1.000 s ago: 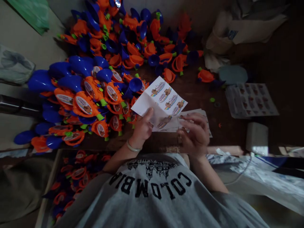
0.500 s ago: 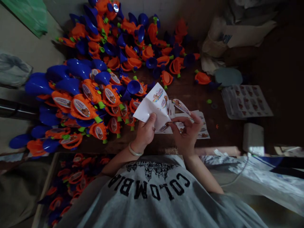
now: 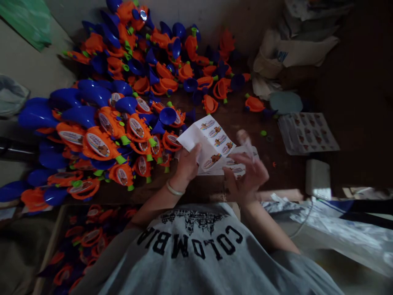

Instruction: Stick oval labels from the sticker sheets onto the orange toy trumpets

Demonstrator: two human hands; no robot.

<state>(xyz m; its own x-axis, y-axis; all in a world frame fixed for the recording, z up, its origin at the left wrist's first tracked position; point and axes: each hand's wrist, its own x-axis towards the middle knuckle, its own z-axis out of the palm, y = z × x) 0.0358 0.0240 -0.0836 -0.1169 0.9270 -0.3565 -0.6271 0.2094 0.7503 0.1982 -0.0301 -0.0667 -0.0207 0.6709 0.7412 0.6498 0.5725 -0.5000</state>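
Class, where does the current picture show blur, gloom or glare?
Head view: right hand and its sticker motion-blurred, sticker sheet sharper; head view: far right edge sunk in gloom; head view: small bright glare on a toy horn near the top.

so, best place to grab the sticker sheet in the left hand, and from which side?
Likely the far-right edge of the sticker sheet, pinched from the right: the left hand grips the blank near-left part; that printed side juts out uncovered.

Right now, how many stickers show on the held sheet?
5 stickers: four slanting down the right of the sheet, one lower, nearer the left hand. Others may be hidden by the hand.
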